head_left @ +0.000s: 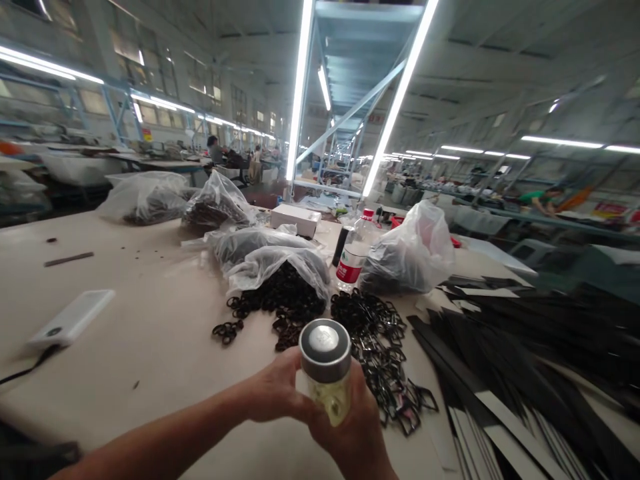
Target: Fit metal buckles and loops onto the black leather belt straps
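A clear bottle (pixel 326 380) with a silver-grey screw cap and pale yellow liquid stands upright between my hands, low in the middle of the view. My left hand (pixel 273 393) wraps the bottle from the left, fingers closed on its body. My right hand (pixel 353 427) grips it from below and right. Just beyond lie a heap of black rings (pixel 280 307) and a heap of black buckles (pixel 380 340) on the beige table (pixel 150 333).
Black straps (pixel 525 360) cover the table's right side. Plastic bags (pixel 410 253) of parts, a water bottle with a red label (pixel 353 260), a white box (pixel 295 219) and a white power bank (pixel 73 317) sit further off. Other people work at distant tables.
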Demonstrator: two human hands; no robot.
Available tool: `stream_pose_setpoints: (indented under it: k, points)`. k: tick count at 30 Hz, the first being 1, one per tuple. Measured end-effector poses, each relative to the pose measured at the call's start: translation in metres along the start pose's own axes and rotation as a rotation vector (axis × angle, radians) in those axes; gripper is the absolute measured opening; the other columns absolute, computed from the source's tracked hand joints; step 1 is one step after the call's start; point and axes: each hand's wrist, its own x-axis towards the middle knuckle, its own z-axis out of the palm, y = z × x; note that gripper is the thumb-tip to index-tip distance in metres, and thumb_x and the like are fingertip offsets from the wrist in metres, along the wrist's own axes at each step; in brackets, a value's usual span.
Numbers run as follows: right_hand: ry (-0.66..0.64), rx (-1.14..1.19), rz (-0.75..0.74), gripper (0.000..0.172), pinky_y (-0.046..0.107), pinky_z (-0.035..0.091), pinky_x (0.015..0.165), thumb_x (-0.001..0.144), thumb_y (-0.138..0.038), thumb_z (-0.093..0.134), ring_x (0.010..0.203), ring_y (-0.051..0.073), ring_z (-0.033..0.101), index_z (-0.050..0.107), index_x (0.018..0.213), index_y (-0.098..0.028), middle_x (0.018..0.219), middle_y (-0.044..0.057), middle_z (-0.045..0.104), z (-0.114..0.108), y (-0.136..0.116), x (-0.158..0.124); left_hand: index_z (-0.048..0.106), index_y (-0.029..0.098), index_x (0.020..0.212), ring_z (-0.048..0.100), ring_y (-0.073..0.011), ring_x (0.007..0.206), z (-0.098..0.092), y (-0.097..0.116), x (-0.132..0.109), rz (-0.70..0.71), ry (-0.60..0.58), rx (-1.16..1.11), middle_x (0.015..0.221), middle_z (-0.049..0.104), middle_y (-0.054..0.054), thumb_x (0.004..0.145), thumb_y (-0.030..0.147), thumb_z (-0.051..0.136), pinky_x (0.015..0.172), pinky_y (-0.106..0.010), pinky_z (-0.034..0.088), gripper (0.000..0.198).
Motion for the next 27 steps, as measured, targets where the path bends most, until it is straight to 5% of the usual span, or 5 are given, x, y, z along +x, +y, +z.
stream_pose_setpoints:
  k: [8, 12, 19, 23, 27]
  points:
    - [-0.153, 0.297, -0.180, 0.083, 0.041, 0.063, 0.096, 0.090, -0.058, 0.061, 0.117, 0.028, 0.069, 0.027, 0.155, -0.018, 0.135, 0.018, 0.065, -0.001, 0.031, 0.022, 0.068, 0.015, 0.110, 0.067, -0.0247, 0.094, -0.017, -0.008, 0.020, 0.051, 0.213, 0.111, 0.102, 0.074, -0.009, 0.060, 0.034, 0.092, 0.086, -0.036, 0.054, 0.058]
    - [0.123, 0.054, -0.201, 0.066, 0.044, 0.059, 0.103, 0.095, -0.040, 0.061, 0.127, 0.026, 0.063, 0.036, 0.152, -0.018, 0.146, 0.018, 0.056, -0.001, 0.067, 0.020, 0.070, 0.013, 0.105, 0.071, -0.0267, 0.090, -0.058, 0.023, 0.058, 0.061, 0.300, 0.108, 0.101, 0.075, -0.012, 0.057, 0.047, 0.093, 0.085, -0.040, 0.058, 0.063]
    - [0.164, -0.300, -0.475, 0.038, 0.030, 0.064, 0.092, 0.099, -0.027, 0.051, 0.120, 0.020, 0.068, 0.056, 0.133, -0.012, 0.128, 0.018, 0.069, 0.008, 0.079, 0.024, 0.066, 0.014, 0.092, 0.068, -0.0281, 0.103, -0.141, 0.097, 0.205, 0.518, 0.631, 0.258, 0.106, 0.071, -0.012, 0.043, 0.035, 0.094, 0.088, -0.039, 0.057, 0.060]
    - [0.186, -0.366, -0.542, 0.028, 0.025, 0.065, 0.082, 0.100, -0.026, 0.048, 0.104, 0.017, 0.075, 0.062, 0.122, -0.014, 0.113, 0.015, 0.076, 0.010, 0.082, 0.027, 0.055, 0.017, 0.087, 0.067, -0.0227, 0.094, -0.192, 0.092, 0.300, 0.618, 0.726, 0.284, 0.092, 0.065, -0.005, 0.046, 0.032, 0.089, 0.081, -0.034, 0.055, 0.056]
    - [0.160, -0.413, -0.576, 0.025, 0.023, 0.065, 0.074, 0.101, -0.029, 0.048, 0.091, 0.016, 0.077, 0.064, 0.117, -0.018, 0.105, 0.011, 0.079, 0.017, 0.097, 0.021, 0.050, 0.019, 0.087, 0.066, -0.0235, 0.098, -0.233, 0.066, 0.366, 0.535, 0.927, 0.482, 0.093, 0.062, -0.004, 0.052, 0.030, 0.088, 0.085, -0.034, 0.053, 0.053]
